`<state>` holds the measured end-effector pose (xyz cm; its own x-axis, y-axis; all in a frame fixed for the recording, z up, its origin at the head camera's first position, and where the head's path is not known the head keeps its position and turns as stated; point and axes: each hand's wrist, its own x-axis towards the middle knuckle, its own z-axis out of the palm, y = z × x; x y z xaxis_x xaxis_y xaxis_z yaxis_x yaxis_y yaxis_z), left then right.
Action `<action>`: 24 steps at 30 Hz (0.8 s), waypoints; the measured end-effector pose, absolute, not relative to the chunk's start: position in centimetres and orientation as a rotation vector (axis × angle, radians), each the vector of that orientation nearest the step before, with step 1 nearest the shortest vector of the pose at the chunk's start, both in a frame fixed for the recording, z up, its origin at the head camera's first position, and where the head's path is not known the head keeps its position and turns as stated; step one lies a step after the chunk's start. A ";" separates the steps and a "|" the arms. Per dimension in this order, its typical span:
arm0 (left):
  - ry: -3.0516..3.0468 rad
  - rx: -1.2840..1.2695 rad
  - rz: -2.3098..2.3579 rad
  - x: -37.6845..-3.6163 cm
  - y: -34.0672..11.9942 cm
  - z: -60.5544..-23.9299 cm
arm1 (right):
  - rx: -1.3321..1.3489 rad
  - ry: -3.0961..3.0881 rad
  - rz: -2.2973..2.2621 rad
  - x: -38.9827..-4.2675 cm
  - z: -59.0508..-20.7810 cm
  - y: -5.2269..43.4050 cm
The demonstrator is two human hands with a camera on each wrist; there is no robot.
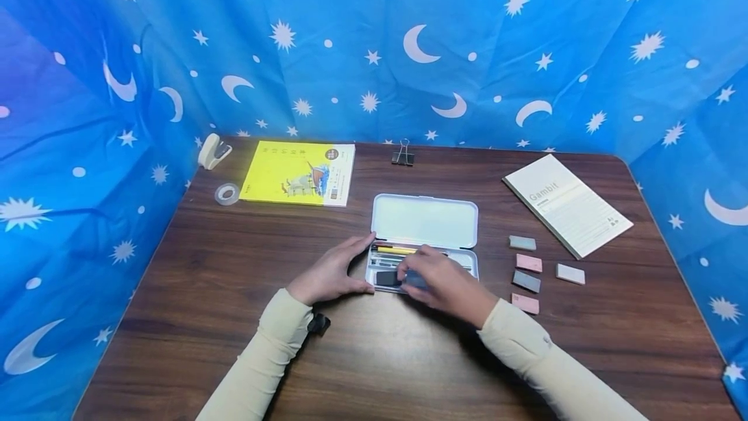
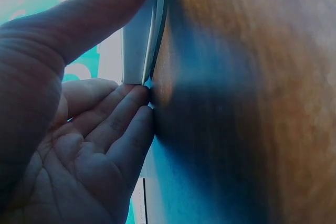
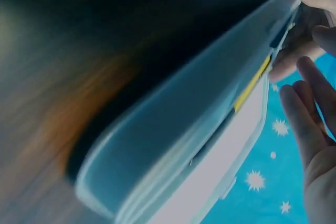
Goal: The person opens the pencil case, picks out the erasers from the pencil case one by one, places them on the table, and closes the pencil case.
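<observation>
Open pencil case [image 1: 424, 219] lies mid-table [image 1: 234, 265], lid folded back, a yellow pencil [image 1: 397, 249] in the tray. Left hand [image 1: 333, 271] braces the case's left end, thumb and fingers straight against its wall; grip apart. Right hand [image 1: 447, 284] is over the tray, fingers curled on a grey eraser [image 1: 413, 278], beside a dark one [image 1: 387, 278] already inside. Five more erasers [image 1: 528, 263] lie just right of the case. Yellow book [image 1: 299, 173], tape roll [image 1: 226, 193], binder clip [image 1: 402, 156] and booklet [image 1: 567, 203] lie farther back.
</observation>
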<state>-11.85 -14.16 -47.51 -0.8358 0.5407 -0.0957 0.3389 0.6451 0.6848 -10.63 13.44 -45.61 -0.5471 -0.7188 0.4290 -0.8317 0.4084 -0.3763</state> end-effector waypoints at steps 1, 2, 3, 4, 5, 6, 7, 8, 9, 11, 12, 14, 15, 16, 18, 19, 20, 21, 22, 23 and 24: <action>2.571 0.709 0.986 -11.9 -14.2 -47.5 | 1.382 -2.485 0.819 -10.7 -45.8 13.0; 2.567 0.707 0.986 -11.9 -14.2 -47.5 | 1.388 -2.505 0.812 -10.8 -45.9 12.7; 2.562 0.699 0.984 -11.9 -14.2 -47.4 | 1.389 -2.528 0.805 -10.9 -45.9 12.5; 2.559 0.690 0.980 -11.8 -14.2 -47.4 | 1.389 -2.548 0.799 -10.9 -46.0 12.4; 2.555 0.681 0.978 -11.8 -14.2 -47.3 | 1.391 -2.567 0.795 -11.0 -46.1 12.3; 2.553 0.677 0.981 -11.8 -14.2 -47.3 | 1.393 -2.580 0.793 -11.0 -46.1 12.3; 2.554 0.671 0.982 -11.8 -14.2 -47.3 | 1.394 -2.586 0.792 -11.1 -46.1 12.2; 2.553 0.668 0.985 -11.8 -14.2 -47.3 | 1.394 -2.592 0.795 -11.1 -46.2 12.2; 2.555 0.669 0.988 -11.8 -14.2 -47.3 | 1.394 -2.595 0.798 -11.1 -46.1 12.2; 2.554 0.669 0.995 -11.8 -14.2 -47.4 | 1.392 -2.595 0.803 -11.1 -46.1 12.2; 2.552 0.670 1.002 -11.8 -14.2 -47.4 | 1.389 -2.594 0.803 -11.1 -46.1 12.2; 2.550 0.672 1.009 -11.8 -14.2 -47.4 | 1.384 -2.596 0.803 -11.1 -46.1 12.2; 2.549 0.674 1.011 -11.8 -14.2 -47.4 | 1.382 -2.599 0.805 -11.1 -46.1 12.2; 2.548 0.676 1.013 -11.8 -14.2 -47.4 | 1.382 -2.600 0.807 -11.1 -46.1 12.2; 2.547 0.679 1.018 -11.8 -14.3 -47.4 | 1.381 -2.598 0.817 -11.1 -46.1 12.1; 2.547 0.680 1.018 -11.8 -14.3 -47.5 | 1.376 -2.595 0.823 -11.1 -46.1 12.1; 2.547 0.681 1.021 -11.8 -14.3 -47.5 | 1.372 -2.591 0.829 -11.1 -46.1 12.1; 2.549 0.683 1.022 -11.8 -14.3 -47.5 | 1.370 -2.586 0.835 -11.1 -46.2 12.1; 2.549 0.683 1.025 -11.8 -14.2 -47.6 | 1.365 -2.583 0.839 -11.1 -46.2 12.1; 2.549 0.684 1.028 -11.8 -14.2 -47.6 | 1.359 -2.579 0.845 -11.1 -46.3 12.1; 2.549 0.685 1.031 -11.8 -14.2 -47.6 | 1.353 -2.578 0.848 -11.1 -46.3 12.1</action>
